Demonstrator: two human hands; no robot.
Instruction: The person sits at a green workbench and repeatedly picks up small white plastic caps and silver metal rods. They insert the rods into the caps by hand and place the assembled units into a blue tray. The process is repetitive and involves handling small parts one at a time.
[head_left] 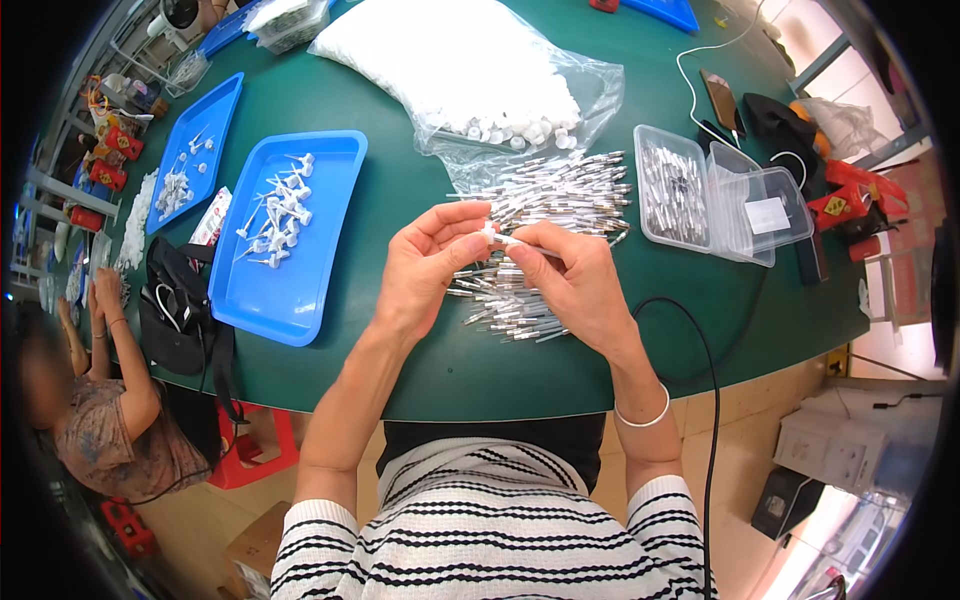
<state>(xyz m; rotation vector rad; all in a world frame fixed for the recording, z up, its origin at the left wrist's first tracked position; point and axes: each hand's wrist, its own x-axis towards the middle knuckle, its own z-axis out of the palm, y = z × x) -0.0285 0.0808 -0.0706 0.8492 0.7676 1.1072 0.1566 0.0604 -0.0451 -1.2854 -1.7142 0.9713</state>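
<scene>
Inward from the near edge of the green table (pixel 450 385), the left hand (pixel 415 275) pinches a white cap (pixel 489 231) between thumb and fingers, and the right hand (pixel 578 285) pinches a thin white stick (pixel 507 241) against it; how firmly they are joined I cannot tell. Beneath and around both hands spreads a loose pile of sticks (pixel 575 190). Toward the table's left edge, a blue tray (pixel 310 285) carries white capped pieces (pixel 285 212); toward its right edge, an open clear box (pixel 682 237) holds more sticks. Beyond the pile lies a big plastic bag (pixel 430 55) of white caps.
</scene>
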